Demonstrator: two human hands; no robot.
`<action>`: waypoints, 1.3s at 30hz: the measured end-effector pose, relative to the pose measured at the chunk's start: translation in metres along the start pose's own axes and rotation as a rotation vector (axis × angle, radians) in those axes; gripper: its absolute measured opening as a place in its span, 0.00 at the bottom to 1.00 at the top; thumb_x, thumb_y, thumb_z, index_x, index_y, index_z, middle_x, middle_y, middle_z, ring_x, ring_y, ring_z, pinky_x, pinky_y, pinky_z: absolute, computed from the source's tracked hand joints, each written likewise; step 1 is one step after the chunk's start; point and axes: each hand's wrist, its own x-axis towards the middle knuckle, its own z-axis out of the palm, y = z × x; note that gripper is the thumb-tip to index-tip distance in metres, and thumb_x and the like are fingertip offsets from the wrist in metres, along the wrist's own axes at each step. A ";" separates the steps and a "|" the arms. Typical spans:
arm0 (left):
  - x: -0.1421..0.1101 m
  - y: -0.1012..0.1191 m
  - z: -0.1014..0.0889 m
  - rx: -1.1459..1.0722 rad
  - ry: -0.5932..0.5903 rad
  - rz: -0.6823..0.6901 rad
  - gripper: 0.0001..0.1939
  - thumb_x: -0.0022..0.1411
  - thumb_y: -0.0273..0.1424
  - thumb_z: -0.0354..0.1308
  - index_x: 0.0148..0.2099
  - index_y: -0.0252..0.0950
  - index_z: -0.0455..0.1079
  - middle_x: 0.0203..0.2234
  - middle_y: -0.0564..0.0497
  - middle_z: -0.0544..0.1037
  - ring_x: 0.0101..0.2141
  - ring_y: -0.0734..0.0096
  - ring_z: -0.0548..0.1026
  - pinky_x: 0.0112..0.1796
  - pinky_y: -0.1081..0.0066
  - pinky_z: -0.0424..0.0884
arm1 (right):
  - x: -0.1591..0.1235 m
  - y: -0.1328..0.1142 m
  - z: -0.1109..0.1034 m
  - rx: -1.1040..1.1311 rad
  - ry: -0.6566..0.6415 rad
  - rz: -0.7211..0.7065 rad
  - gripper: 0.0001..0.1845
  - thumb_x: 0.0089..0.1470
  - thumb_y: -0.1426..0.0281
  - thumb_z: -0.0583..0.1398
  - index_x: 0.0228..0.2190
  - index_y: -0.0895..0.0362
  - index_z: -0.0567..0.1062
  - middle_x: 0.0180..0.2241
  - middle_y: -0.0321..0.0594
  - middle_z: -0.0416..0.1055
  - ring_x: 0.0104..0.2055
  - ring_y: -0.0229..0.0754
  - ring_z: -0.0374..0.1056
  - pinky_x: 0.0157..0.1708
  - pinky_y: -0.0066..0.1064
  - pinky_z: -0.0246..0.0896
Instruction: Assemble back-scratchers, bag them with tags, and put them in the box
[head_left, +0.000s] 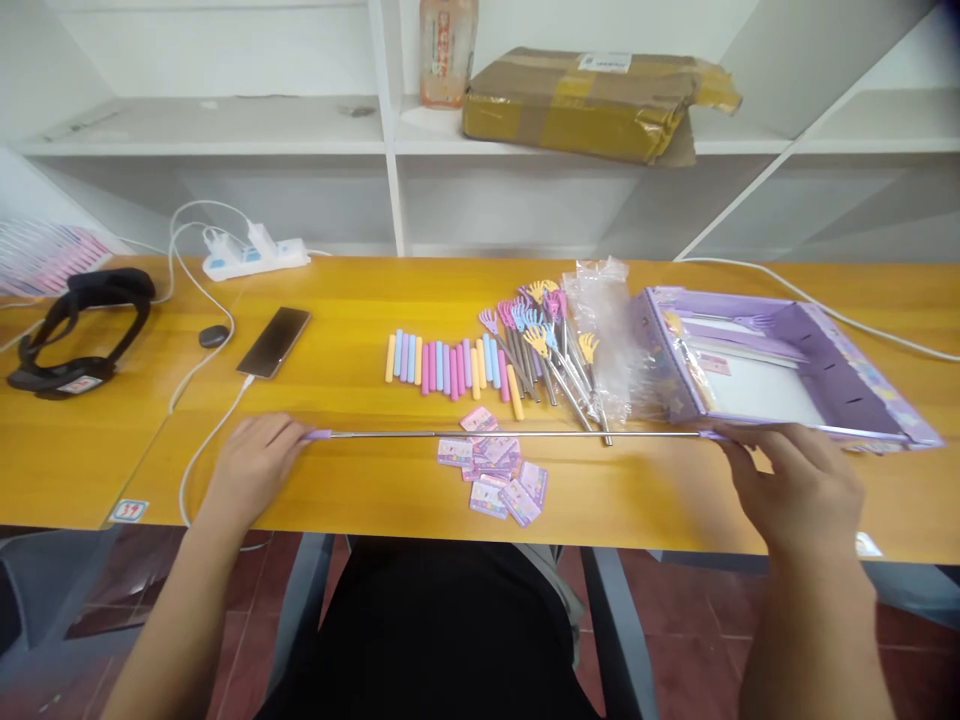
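A long thin metal telescopic rod (517, 434) is stretched out level above the yellow table (360, 300). My left hand (255, 462) grips its purple handle end at the left. At the right, my right hand (802, 485) pinches the other purple end. Under the rod lies a small heap of pink and purple cards (499, 475). Behind it sit a row of pastel handle sleeves (446, 365) and a bundle of collapsed rods with coloured hand-shaped tips (547, 345).
An open purple box (772, 370) and crumpled clear wrap (607, 330) lie at the right. A phone on a cable (274, 341), a power strip (251, 255) and a black headset (79, 330) are at the left. White shelves behind hold a cardboard parcel (592, 100) and a bottle (448, 50).
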 end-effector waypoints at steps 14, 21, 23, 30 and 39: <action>-0.001 0.000 0.000 -0.015 0.083 0.044 0.06 0.79 0.33 0.59 0.48 0.39 0.77 0.39 0.47 0.82 0.38 0.60 0.79 0.44 0.60 0.71 | -0.003 -0.011 -0.006 -0.007 0.000 0.010 0.11 0.66 0.59 0.63 0.35 0.50 0.82 0.33 0.45 0.81 0.37 0.52 0.75 0.40 0.40 0.67; 0.043 0.073 0.006 -0.067 0.078 0.169 0.05 0.79 0.29 0.58 0.49 0.37 0.76 0.32 0.50 0.75 0.34 0.61 0.73 0.38 0.61 0.66 | 0.026 -0.112 -0.014 0.071 0.044 -0.251 0.08 0.69 0.70 0.63 0.35 0.53 0.80 0.30 0.40 0.77 0.34 0.46 0.69 0.39 0.36 0.59; 0.061 0.109 0.015 -0.093 0.104 0.231 0.05 0.78 0.27 0.58 0.49 0.36 0.76 0.32 0.49 0.75 0.35 0.61 0.73 0.38 0.61 0.65 | 0.031 -0.172 -0.016 0.192 0.028 -0.329 0.12 0.70 0.77 0.58 0.36 0.54 0.79 0.29 0.40 0.73 0.34 0.45 0.66 0.38 0.36 0.56; 0.079 0.138 0.031 -0.171 0.060 0.238 0.09 0.80 0.26 0.53 0.45 0.36 0.74 0.32 0.48 0.75 0.35 0.61 0.71 0.37 0.61 0.66 | 0.021 -0.261 -0.007 0.251 -0.141 -0.457 0.12 0.71 0.79 0.56 0.36 0.54 0.74 0.31 0.39 0.68 0.35 0.46 0.59 0.40 0.39 0.52; 0.065 0.119 0.032 -0.203 0.078 0.274 0.08 0.79 0.24 0.53 0.53 0.36 0.74 0.34 0.49 0.77 0.35 0.62 0.73 0.38 0.62 0.67 | 0.011 -0.260 0.010 0.292 -0.152 -0.466 0.14 0.68 0.82 0.55 0.34 0.53 0.70 0.31 0.40 0.67 0.36 0.47 0.57 0.40 0.39 0.52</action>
